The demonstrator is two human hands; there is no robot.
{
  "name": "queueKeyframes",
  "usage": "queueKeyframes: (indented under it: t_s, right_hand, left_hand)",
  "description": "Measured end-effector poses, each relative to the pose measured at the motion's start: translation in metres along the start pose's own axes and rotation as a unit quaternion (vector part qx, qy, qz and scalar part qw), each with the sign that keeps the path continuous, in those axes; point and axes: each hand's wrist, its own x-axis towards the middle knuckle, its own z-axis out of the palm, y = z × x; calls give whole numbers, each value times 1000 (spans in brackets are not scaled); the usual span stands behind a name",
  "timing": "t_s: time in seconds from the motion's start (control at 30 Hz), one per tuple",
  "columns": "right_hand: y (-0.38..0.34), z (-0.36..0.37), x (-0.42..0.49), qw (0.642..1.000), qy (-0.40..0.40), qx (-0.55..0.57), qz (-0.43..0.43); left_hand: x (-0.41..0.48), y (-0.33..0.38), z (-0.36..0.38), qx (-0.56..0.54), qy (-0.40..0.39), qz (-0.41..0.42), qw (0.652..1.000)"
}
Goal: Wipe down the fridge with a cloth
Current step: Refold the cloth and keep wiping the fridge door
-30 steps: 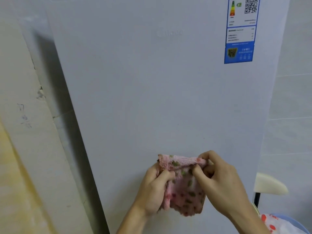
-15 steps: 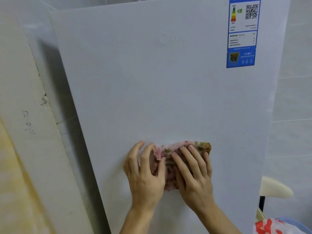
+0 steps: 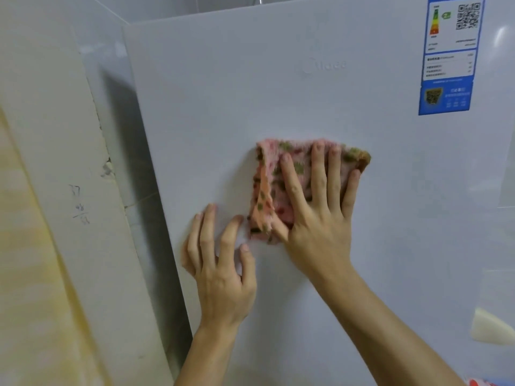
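Observation:
The white fridge door fills most of the view. A pink cloth with green and red spots lies flat against the door at mid height. My right hand presses it to the door with straight, spread fingers. My left hand is to the lower left of the cloth, off it, fingers loosely spread with the tips at the bare door surface.
A blue and white energy label sticks to the door's upper right. A cream wall edge and a narrow shadowed gap flank the fridge on the left. A pale chair back shows at lower right.
Both hands first held the cloth bunched, then pressed it flat on the door. Now my right hand has slid it up and to the right, and my left hand has come off the cloth.

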Motion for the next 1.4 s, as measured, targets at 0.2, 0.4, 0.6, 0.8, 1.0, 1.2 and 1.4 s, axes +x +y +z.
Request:
queueKeyframes:
  t_s: [0.2, 0.4, 0.6, 0.8, 1.0, 1.2, 1.4]
  right_hand:
    - [-5, 1, 21, 999, 51, 2, 7]
    - [29, 4, -48, 1000, 29, 7, -5]
    - [84, 2, -170, 999, -47, 2, 8]
    - [87, -7, -146, 998, -43, 28, 35]
    - [83, -13, -12, 998, 36, 11, 56]
    - [92, -14, -20, 998, 42, 14, 36]
    - [119, -5, -129, 999, -5, 21, 32]
  left_hand:
    - [3, -1, 4, -2, 11, -6, 1000]
    - [3, 3, 7, -7, 8, 15, 1000]
    - [-2, 17, 13, -16, -14, 74, 997]
    - [-7, 31, 18, -7, -30, 53, 998]
    - [-4, 50, 27, -2, -21, 83, 996]
    - [-7, 63, 40, -1, -8, 75, 997]
    - [-17, 71, 46, 2, 10, 79, 997]
